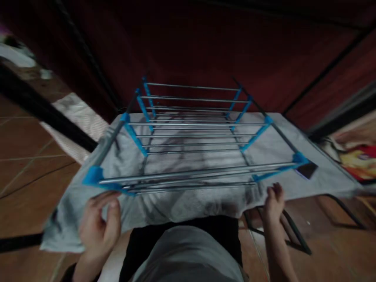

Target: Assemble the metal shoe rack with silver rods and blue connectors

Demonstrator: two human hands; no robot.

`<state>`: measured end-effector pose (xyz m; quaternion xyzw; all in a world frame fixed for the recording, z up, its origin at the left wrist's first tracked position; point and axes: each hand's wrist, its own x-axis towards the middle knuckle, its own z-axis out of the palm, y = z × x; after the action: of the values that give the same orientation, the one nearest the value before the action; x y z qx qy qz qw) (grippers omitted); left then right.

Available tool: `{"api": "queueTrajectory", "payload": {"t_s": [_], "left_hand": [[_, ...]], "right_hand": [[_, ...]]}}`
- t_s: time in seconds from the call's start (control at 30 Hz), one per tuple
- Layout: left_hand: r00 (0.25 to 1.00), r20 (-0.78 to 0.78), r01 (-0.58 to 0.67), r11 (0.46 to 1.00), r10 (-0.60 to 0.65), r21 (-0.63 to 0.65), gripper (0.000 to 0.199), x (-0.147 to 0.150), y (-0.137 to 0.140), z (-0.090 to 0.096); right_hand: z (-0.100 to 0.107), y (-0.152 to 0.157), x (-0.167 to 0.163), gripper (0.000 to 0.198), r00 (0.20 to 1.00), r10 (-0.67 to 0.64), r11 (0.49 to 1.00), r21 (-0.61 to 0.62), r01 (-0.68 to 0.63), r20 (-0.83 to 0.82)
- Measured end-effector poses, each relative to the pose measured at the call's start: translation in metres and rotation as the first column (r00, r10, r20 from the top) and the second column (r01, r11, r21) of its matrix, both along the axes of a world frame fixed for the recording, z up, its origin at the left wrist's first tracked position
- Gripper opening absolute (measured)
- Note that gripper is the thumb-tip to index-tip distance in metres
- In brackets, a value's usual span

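The left grip (100, 223) has its thumb and forefinger spread, with a gap between them, and its other fingers curled in. Its forefinger reaches to the underside of the near left blue fitting (94, 176); whether they touch, I cannot tell. The right grip (274, 203) is blurred, its fingers loosely bent, and I cannot tell whether they press together; it is apart from the rack, just short of its near right end.

The rack (194, 125), made of grey rails and blue end pieces, stands on the table beyond and between the 2 grips. Its near rails (194, 172) run across from just above the left grip to a second blue fitting (299, 158), which is beyond and to the right of the right grip. Its other rails sit farther out from both grips.

A pale cloth (326, 178) covers the table and hangs over the near edge, between the 2 grips and beneath the left grip. A dark flat rectangular object (307, 170) lies on it, to the right of the right grip and slightly beyond. Well beyond both grips hangs dark red fabric (190, 47).
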<state>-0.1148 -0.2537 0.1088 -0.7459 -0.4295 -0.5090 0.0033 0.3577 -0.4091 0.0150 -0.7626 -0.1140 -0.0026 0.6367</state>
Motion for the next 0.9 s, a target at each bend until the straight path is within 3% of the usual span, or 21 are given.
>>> {"api": "queueTrajectory", "payload": {"t_s": [0.03, 0.1, 0.17, 0.3, 0.43, 0.67, 0.9], "left_hand": [[0.966, -0.180, 0.179, 0.983, -0.184, -0.039, 0.017, 0.009, -0.006, -0.010], [0.810, -0.427, 0.428, 0.903, -0.402, -0.037, 0.026, 0.036, -0.015, -0.027], [0.693, -0.559, 0.532, 0.846, -0.455, -0.030, 0.034, 0.068, -0.016, -0.043], [0.586, -0.691, 0.519, 0.851, -0.423, -0.082, 0.043, 0.120, -0.003, -0.071], [0.472, -0.769, 0.376, 0.888, -0.430, -0.265, 0.060, 0.143, 0.013, -0.083], [0.521, -0.685, 0.300, 0.860, -0.510, -0.413, 0.052, 0.153, 0.026, -0.065], [0.555, -0.661, 0.268, 0.861, -0.505, -0.433, 0.045, 0.157, 0.033, -0.058]], "right_hand": [[-0.013, -0.004, -0.006, 0.055, 1.000, 0.011, 1.000, -0.024, -0.012, -0.029], [-0.035, -0.006, -0.014, 0.056, 0.987, 0.107, 0.992, -0.056, -0.114, -0.117], [-0.050, -0.004, -0.018, 0.050, 0.982, 0.136, 0.988, -0.050, -0.144, -0.132], [-0.062, 0.007, -0.018, 0.041, 0.966, 0.202, 0.979, 0.008, -0.204, -0.160], [-0.066, 0.019, -0.013, 0.041, 0.963, 0.174, 0.984, 0.059, -0.165, -0.208], [-0.067, 0.028, -0.001, 0.051, 0.955, 0.120, 0.988, 0.126, -0.089, -0.272], [-0.041, 0.036, 0.020, 0.063, 0.994, 0.015, 0.993, 0.116, -0.003, -0.104]]}}
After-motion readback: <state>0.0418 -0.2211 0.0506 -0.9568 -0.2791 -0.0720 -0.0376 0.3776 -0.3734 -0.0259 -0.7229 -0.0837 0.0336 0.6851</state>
